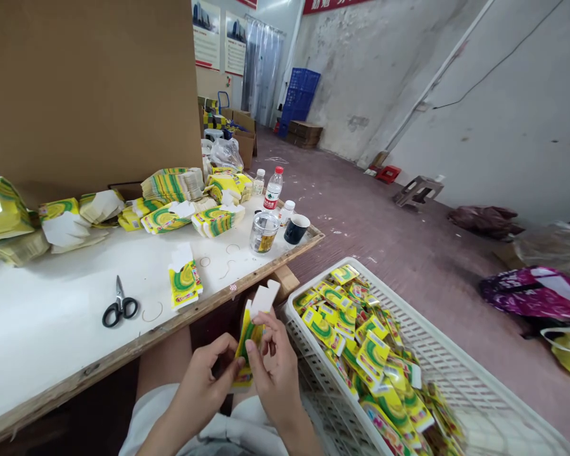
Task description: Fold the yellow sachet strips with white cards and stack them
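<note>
Between both hands, over the lap, is a small yellow-and-green carton [247, 330] with its white end flaps standing up. My left hand [213, 367] pinches its left edge low down. Fingers of my right hand [274, 358] press on its front and right side, just below the flaps. On the table's near edge a small stack of flat cartons [184, 283] lies close to the hands. To the right, a white plastic basket [298, 292] holds many yellow cartons [373, 358] in a jumble.
Black-handled scissors [119, 305] and rubber bands [152, 311] lie on the white table [42, 354]. Bundles of flat cartons [171, 190] line its back. A water bottle [273, 189], a clear jar [265, 233] and a dark mug [296, 229] stand near the right corner.
</note>
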### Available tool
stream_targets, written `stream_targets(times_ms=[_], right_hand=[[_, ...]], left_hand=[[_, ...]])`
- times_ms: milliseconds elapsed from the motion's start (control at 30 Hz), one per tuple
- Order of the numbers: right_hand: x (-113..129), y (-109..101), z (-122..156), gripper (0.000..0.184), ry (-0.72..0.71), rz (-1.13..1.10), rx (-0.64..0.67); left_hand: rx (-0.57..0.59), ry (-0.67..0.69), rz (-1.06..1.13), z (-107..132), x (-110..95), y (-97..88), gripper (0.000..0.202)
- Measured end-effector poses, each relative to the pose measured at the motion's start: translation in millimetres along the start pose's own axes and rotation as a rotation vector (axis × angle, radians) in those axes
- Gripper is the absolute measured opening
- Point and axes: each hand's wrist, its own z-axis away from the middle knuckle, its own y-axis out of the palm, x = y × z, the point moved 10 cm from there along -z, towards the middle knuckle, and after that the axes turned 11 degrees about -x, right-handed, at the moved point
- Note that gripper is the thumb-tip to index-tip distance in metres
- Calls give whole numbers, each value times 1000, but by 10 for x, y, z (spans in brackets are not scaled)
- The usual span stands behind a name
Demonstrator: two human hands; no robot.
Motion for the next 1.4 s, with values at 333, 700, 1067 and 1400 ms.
stream_targets(times_ms=[333,700,1067,1400], right_hand=[[-155,50,158,10,169,-272,-89],[-484,30,158,26,347,-136,-29],[-390,-22,106,30,337,-354,175],[-311,-122,22,22,207,-220,87]], left_hand=[[123,-454,775,128,365,416,44],[-138,-310,541,-42,471,146,45],[232,-244,576,72,120,178,41],[310,-292,659,145,153,301,72]])
